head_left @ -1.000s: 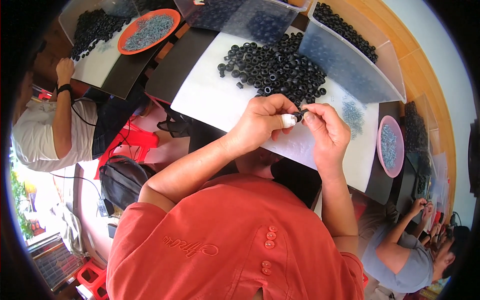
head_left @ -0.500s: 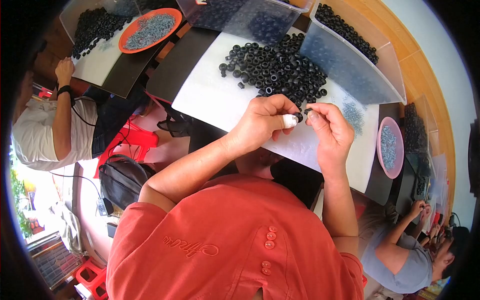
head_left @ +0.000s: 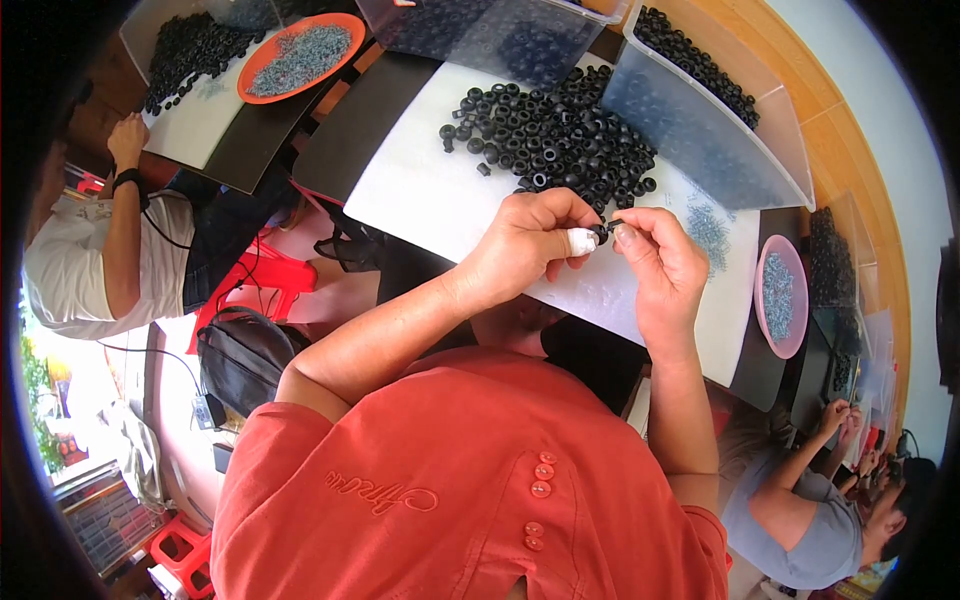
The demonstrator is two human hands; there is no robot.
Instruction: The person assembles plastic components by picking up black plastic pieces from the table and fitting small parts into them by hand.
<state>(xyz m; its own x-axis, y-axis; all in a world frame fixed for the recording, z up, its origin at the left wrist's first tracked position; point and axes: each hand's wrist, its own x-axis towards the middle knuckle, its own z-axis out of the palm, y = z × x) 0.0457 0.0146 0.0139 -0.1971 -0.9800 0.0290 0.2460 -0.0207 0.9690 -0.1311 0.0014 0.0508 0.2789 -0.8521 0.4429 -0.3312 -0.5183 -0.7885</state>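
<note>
Workpiece [head_left: 600,234], a small black round part, is gripped between the thumb and fingers of the left hand [head_left: 535,235]; a white wrap [head_left: 582,242] covers the end of that thumb. The right hand [head_left: 660,255] is closed in a pinch on a smaller black piece [head_left: 616,227], held just beside the workpiece; whether the two touch cannot be told at this size. Both hands are positioned above a white sheet [head_left: 400,170], which covers part of a dark counter [head_left: 360,135]. Beyond the left hand, a loose pile of black parts [head_left: 560,140] lies on the sheet. Farther beyond the same hand stands a clear bin [head_left: 480,40] containing dark parts. Beyond the right hand stands a second clear bin [head_left: 700,140], also containing black parts. Small blue-grey pieces [head_left: 708,240] lie scattered on the sheet near the right hand, on its outer side. Farther right of that hand, a pink bowl [head_left: 786,347] contains similar pieces. Well to the left of the left hand and beyond it, an orange dish [head_left: 255,96] of small grey pieces rests on a separate counter [head_left: 250,150], beside which a co-worker [head_left: 80,250] is seated.
</note>
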